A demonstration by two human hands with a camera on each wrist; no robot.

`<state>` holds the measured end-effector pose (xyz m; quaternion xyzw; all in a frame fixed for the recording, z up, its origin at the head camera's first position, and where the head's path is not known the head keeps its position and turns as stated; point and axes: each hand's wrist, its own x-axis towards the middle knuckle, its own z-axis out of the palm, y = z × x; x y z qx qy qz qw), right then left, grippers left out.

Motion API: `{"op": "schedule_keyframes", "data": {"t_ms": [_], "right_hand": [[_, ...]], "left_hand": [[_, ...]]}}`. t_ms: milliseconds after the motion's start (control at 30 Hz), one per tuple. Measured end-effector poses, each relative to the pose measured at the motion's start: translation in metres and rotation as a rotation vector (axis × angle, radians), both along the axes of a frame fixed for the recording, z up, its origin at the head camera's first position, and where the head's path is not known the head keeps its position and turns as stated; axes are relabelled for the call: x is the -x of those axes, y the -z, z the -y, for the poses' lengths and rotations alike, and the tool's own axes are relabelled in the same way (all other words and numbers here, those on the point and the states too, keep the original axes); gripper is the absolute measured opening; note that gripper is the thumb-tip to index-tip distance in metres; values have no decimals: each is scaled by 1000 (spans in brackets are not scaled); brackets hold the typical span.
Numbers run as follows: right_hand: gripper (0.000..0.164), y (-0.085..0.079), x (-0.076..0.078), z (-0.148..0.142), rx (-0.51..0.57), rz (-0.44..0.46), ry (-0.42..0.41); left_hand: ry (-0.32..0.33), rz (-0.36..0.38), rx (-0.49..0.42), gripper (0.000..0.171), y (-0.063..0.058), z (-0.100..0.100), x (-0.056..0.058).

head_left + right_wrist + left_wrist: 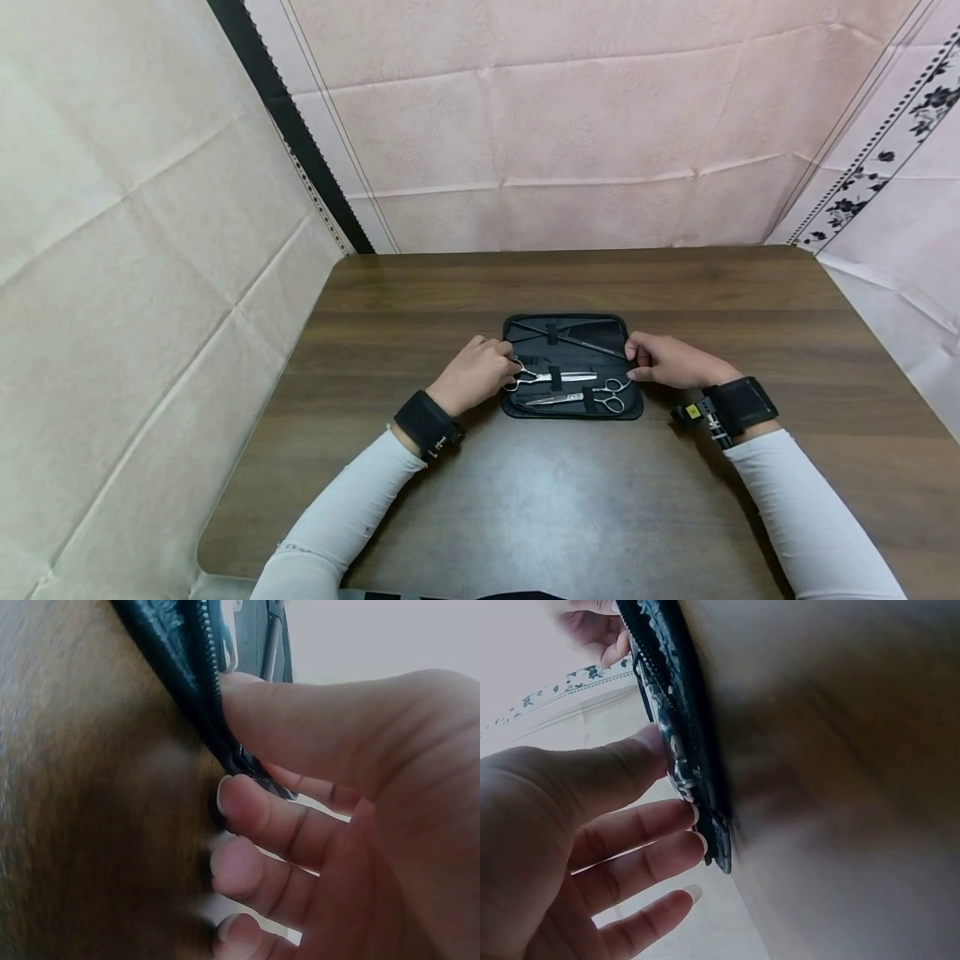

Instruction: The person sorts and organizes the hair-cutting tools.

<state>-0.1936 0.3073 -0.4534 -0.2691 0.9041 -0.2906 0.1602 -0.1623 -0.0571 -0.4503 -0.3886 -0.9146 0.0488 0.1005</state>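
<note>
A black zippered case [573,417] lies open on the table, its inside facing up. Elastic loops hold scissors with silver blades [576,377] and a second pair of scissors [557,400] below them. Across the upper half runs a thin dark tool [592,346], its kind unclear. My left hand [477,377] pinches the left edge of the case, beside the upper scissors' finger rings. At the opposite edge, my right hand [678,360] grips the rim. The right wrist view shows the thumb [292,712] over the zip and the fingers [277,825] around the corner.
The brown wooden table [480,500] extends around the case on every side. Pale patterned cloth [585,133] hangs behind it and along both sides. Each wrist wears a black band, the right one [738,404] with a small device attached.
</note>
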Motion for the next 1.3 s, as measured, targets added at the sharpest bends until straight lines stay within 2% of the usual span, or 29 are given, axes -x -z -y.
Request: {"op": "schedule_keyframes", "data": {"t_ms": [400,500,767,900,1033,1133,1300], "right_hand": [[25,1,0,-1,1,-1,1],[24,1,0,-1,4,-9,-1],[25,4,1,-2,3,-13,-6],[25,5,1,-1,1,-18,-5],[25,5,0,-1,-3,-9,0],[24,5,-1,-1,-7,-3,3],[24,5,1,-2,-13,-5,4]], "left_hand": [[-7,21,-6,20,1,-3,1],[-7,53,-9,21,-2,-1,0],[-48,236,14,53,-11,3,-4],[-52,247,19,56,-10,3,-4],[-83,251,27,64,-8,3,-4],[-93,278,37,64,-6,2,-3],[-47,289,20,49,-3,0,1]]}}
